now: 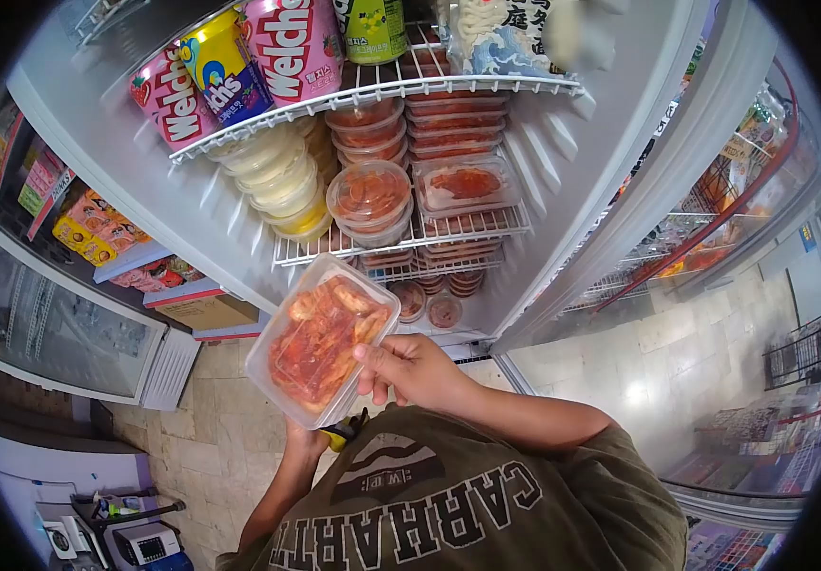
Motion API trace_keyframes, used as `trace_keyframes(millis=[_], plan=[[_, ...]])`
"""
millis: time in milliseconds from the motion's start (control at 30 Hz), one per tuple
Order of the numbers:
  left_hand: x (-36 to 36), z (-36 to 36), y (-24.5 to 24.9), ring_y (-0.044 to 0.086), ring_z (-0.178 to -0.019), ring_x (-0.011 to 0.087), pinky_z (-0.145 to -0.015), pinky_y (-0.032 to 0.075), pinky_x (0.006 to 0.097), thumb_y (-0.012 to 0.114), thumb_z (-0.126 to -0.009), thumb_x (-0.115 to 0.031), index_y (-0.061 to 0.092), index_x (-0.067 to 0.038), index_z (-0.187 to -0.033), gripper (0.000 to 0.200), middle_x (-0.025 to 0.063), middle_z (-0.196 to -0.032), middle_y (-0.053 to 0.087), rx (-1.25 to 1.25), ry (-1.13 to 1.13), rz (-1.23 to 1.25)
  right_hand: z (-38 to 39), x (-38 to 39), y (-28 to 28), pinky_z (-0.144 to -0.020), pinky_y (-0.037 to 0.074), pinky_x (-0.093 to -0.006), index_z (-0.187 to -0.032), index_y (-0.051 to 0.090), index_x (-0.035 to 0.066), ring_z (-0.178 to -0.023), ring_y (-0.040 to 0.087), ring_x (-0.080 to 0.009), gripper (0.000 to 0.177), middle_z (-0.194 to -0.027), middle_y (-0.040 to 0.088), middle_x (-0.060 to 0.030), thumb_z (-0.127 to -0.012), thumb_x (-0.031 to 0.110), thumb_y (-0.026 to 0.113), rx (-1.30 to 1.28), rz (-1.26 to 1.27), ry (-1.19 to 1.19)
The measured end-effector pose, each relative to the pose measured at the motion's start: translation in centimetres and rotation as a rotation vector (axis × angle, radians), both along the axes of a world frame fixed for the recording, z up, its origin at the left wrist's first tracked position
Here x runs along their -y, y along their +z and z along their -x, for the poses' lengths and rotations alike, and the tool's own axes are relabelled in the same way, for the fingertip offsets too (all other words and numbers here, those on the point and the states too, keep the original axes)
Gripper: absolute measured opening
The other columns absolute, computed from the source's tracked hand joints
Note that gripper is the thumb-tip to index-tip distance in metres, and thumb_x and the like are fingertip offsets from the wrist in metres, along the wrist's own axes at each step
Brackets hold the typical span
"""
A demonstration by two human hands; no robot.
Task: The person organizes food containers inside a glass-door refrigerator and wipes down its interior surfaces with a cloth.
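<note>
A clear rectangular plastic container [323, 338] of red, kimchi-like food is held up in front of my chest, tilted. My right hand [415, 369] grips its right edge, thumb on the side and fingers curled. From below, my left hand [308, 440] reaches behind the lower end and supports it; its fingers are hidden. Beyond the container stands an open fridge, with a stack of round tubs [370, 198] of red food on its wire shelf [472, 226]. Beside that stack sits a similar rectangular container [466, 181].
Welch's cans [289, 48] and a noodle pack [506, 38] fill the upper rack. Pale round tubs [282, 181] stand at the left. The fridge's glass door [639, 228] swings out to the right. Another glass-door cooler [58, 314] stands at the left.
</note>
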State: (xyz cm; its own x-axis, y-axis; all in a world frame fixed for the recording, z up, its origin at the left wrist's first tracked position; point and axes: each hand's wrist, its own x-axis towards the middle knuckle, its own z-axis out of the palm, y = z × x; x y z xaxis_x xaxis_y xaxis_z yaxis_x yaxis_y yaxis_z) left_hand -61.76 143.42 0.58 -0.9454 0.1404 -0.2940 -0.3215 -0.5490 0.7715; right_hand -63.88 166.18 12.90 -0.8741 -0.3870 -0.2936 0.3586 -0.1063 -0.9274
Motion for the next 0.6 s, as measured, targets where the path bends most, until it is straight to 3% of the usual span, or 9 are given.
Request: trace_keyframes(millis=[133, 200, 267, 400, 500, 567, 600], plan=[[0.4, -0.6, 0.3, 0.056, -0.104, 0.025, -0.088, 0.047, 0.0399, 0.046, -0.089, -0.04, 0.043, -0.005, -0.125, 0.05, 0.0117, -0.121, 0.053, 0.072, 0.1, -0.066, 1.2, -2.3, -0.9, -0.046, 0.042, -0.0216, -0.077, 0.058, 0.004, -0.056, 0.057, -0.0092, 0.043, -0.073, 0.064, -0.0058, -0.092, 0.042, 0.045, -0.034, 0.008, -0.008], [1.9, -1.3, -0.6, 0.056, -0.104, 0.026, -0.088, 0.046, 0.0405, 0.046, -0.089, -0.04, 0.044, -0.005, -0.124, 0.049, 0.0124, -0.121, 0.053, 0.077, 0.134, -0.078, 2.5, -3.9, -1.8, -0.046, 0.041, -0.0219, -0.08, 0.058, 0.005, -0.055, 0.056, -0.01, 0.038, -0.073, 0.063, -0.0055, -0.091, 0.039, 0.047, -0.127, -0.025, -0.208], [3.7, -2.2, -1.5, 0.056, -0.103, 0.027, -0.088, 0.046, 0.0412, 0.047, -0.089, -0.039, 0.045, -0.004, -0.122, 0.049, 0.0131, -0.12, 0.054, 0.083, 0.18, -0.083, 4.9, -6.8, -4.0, -0.046, 0.04, -0.0216, -0.09, 0.058, 0.005, -0.056, 0.055, -0.0088, 0.035, -0.077, 0.063, -0.0036, -0.089, 0.04, 0.05, -0.045, -0.003, -0.308], [7.6, -4.7, -3.2, 0.055, -0.102, 0.029, -0.089, 0.045, 0.0425, 0.047, -0.088, -0.038, 0.048, -0.002, -0.119, 0.048, 0.0145, -0.118, 0.055, 0.106, 0.295, -0.084, 8.7, -10.5, -4.5, -0.046, 0.039, -0.0229, -0.089, 0.058, 0.006, -0.056, 0.053, -0.01, 0.023, -0.073, 0.061, -0.0039, -0.089, 0.026, 0.048, 0.049, 0.275, -0.6], [10.6, -7.6, -4.4, 0.055, -0.102, 0.0305, -0.09, 0.044, 0.0435, 0.048, -0.087, -0.037, 0.049, -0.001, -0.117, 0.047, 0.0156, -0.117, 0.056, 0.137, 0.373, -0.059, 9.4, -11.5, -5.7, -0.048, 0.04, -0.0233, -0.088, 0.058, 0.007, -0.057, 0.053, -0.0102, 0.023, -0.07, 0.059, -0.0027, -0.09, 0.027, 0.047, 0.034, 0.244, -0.545], [11.2, -8.6, -3.9, 0.055, -0.101, 0.031, -0.09, 0.044, 0.0438, 0.048, -0.087, -0.037, 0.05, -0.001, -0.116, 0.047, 0.016, -0.116, 0.056, 0.145, 0.395, -0.048, 9.4, -10.9, -6.9, -0.05, 0.04, -0.0232, -0.087, 0.059, 0.007, -0.058, 0.053, -0.0096, 0.023, -0.069, 0.058, -0.0021, -0.089, 0.027, 0.047, -0.096, 0.124, -0.426], [11.2, -8.9, -3.0, 0.055, -0.101, 0.0312, -0.089, 0.044, 0.0445, 0.048, -0.086, -0.039, 0.05, -0.001, -0.116, 0.048, 0.0161, -0.115, 0.056, 0.107, 0.37, -0.093, 9.0, -9.9, -8.0, -0.052, 0.04, -0.0225, -0.084, 0.058, 0.009, -0.058, 0.053, -0.0092, 0.023, -0.068, 0.058, -0.0012, -0.09, 0.028, 0.047, -0.031, 0.105, -0.324]])
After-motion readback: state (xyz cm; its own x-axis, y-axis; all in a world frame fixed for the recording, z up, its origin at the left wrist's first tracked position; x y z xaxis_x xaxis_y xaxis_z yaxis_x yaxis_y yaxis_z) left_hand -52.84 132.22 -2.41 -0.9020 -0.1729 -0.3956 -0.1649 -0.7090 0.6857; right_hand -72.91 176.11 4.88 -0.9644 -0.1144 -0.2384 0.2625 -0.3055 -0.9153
